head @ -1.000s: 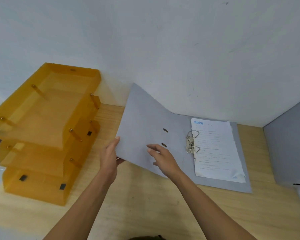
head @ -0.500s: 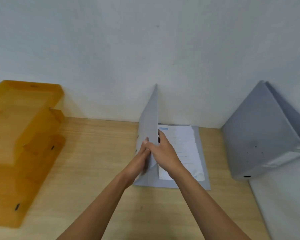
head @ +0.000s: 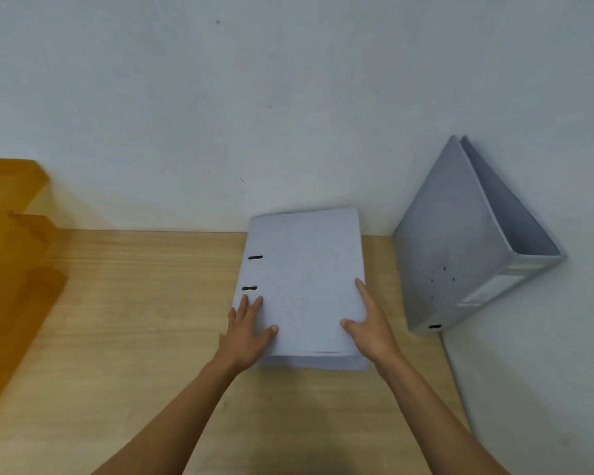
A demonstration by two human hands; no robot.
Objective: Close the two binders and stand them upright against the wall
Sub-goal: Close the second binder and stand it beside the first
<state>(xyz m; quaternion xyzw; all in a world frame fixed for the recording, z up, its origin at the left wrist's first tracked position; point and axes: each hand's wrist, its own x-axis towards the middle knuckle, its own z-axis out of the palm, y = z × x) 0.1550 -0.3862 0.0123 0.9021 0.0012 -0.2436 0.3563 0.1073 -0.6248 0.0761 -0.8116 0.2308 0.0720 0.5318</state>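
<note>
Lying shut on wooden desk (head: pixel 134 303), grey binder (head: pixel 302 279), pale wall (head: pixel 288 97) behind

Closed grey binder (head: pixel 304 286) flat on desk, second grey binder (head: pixel 460 241) upright, leaning in corner

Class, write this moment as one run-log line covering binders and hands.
flat binder: closed, lying on desk | left hand: on cover | right hand: on cover | second binder: upright in corner | next: stand flat binder

The orange trays (head: pixel 11 255) at the counter's (head: pixel 134 337) left edge are blurred and cut off by the frame. The closed binder (head: pixel 306 282) hides its papers and rings. Both forearms leave at the bottom.
</note>
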